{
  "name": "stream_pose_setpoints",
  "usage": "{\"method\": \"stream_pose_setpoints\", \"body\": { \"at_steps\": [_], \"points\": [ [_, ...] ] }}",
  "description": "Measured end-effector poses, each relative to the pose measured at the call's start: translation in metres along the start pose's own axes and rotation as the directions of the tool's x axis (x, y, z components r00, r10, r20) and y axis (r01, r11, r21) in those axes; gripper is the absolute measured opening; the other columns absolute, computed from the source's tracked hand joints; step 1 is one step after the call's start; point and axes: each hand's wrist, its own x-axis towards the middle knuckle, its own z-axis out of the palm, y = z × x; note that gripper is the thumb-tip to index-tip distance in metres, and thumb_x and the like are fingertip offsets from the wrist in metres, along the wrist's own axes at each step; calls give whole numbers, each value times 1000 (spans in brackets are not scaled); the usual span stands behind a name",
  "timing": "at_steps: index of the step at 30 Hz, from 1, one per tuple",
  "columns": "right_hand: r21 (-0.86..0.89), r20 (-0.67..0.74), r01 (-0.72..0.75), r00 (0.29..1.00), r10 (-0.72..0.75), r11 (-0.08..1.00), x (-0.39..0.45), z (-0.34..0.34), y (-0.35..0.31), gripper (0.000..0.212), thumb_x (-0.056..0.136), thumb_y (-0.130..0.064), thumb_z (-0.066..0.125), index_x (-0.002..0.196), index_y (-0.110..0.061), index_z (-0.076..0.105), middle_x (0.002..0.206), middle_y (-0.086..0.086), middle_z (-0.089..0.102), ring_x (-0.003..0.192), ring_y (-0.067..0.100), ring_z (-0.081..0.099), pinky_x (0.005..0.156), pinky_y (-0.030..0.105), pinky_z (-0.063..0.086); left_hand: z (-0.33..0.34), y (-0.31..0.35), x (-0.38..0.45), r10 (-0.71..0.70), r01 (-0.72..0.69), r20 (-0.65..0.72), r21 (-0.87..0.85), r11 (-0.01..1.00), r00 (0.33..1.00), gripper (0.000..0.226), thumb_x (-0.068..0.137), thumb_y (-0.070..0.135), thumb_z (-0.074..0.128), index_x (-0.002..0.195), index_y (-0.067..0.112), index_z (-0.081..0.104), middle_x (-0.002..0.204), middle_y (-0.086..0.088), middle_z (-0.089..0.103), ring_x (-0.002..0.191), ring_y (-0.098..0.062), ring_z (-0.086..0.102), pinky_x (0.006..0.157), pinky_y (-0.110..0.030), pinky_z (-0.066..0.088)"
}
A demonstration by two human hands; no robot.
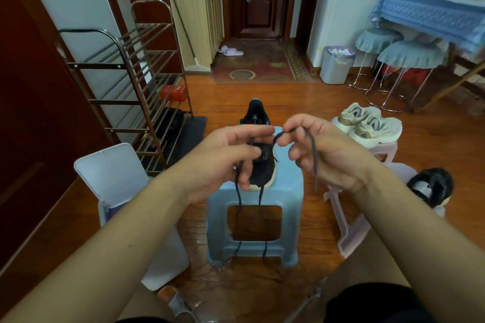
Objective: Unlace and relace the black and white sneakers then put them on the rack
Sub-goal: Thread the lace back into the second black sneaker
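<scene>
Both grips are curled around the black lace (311,151). My left hand (231,156) pinches one run of it between thumb and forefinger just above the shoe, and my right hand (319,149) pinches a small loop at its fingertips, with the free end draped across the palm and hanging past the wrist. I see the two hands close together, level, not touching.

Black sneaker (259,155) sits on top of the blue stool (253,220), heel toward me. Upper is black knit, sole pale cream at the heel, teal trim near the far end, small white triangle mark on the tongue. Two lace strands drop from it down the stool's front to the wooden floor (315,94).

Second black sneaker (430,186), pale sole, sits on a pink stool (349,220) to my right. Pair of cream sneakers (367,123) farther back on another stool. Metal rack (136,78) stands to the left by the wall.
</scene>
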Motion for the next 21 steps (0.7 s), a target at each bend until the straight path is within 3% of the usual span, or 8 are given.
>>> {"method": "stream_pose_setpoints", "body": {
  "at_steps": [2,5,8,11,13,15,18,21],
  "points": [
    [-145,-143,61,986,-82,987,3,10,-8,31,96,-29,53,74,-13,67,63,5,59,47,12,51,46,20,41,2,8,2,14,-20,-77,-67,998,997,30,105,8,47,130,11,65,122,-3,73,49,-15,48,49,-28,49],
    [-275,-249,-39,968,-32,961,4,6,-5,50,103,-40,44,63,-12,56,68,4,46,61,14,43,61,25,38,-1,2,4,-50,21,-200,-142,990,979,27,105,5,48,123,7,68,117,-9,74,59,-16,59,53,-29,55],
    [-152,-343,-199,929,137,968,-4,3,25,28,107,-18,42,89,-6,59,81,8,58,67,16,56,59,24,50,8,-35,0,-207,181,-240,-127,975,948,27,105,6,49,125,9,66,118,-8,72,63,-16,65,54,-29,57],
    [-75,-388,-301,887,250,951,-15,8,65,24,108,-12,37,121,-6,57,75,6,56,57,15,48,50,26,38,18,-77,-4,-313,282,-261,-149,948,913,25,106,17,50,126,15,66,113,-1,74,60,-16,65,56,-30,56],
    [-120,-425,-357,862,277,926,-19,8,86,30,109,-27,38,108,-7,60,66,2,46,53,14,36,50,27,27,17,-98,-3,-324,295,-293,-139,945,900,26,108,18,47,124,14,67,109,0,76,56,-15,63,55,-29,55],
    [-190,-490,-386,834,254,903,-22,5,97,37,108,-36,41,95,-9,62,64,2,44,51,13,37,50,27,29,13,-108,-3,-311,290,-318,-112,950,896,28,108,12,44,126,13,66,111,-5,75,55,-16,62,53,-29,55],
    [-217,-525,-341,831,184,915,-24,-3,102,24,108,-17,41,115,-11,63,80,13,64,64,20,61,60,28,49,5,-111,-6,-290,260,-300,-135,956,909,42,105,-6,40,134,17,60,131,-3,65,68,-25,72,58,-31,61],
    [-201,-551,-312,819,157,929,-18,-16,99,29,105,-2,38,119,-11,62,94,13,67,66,21,62,57,27,47,-6,-104,-4,-262,233,-251,-140,962,932,58,99,-15,42,144,20,53,145,8,52,82,-34,75,58,-36,62]
  ]
}}
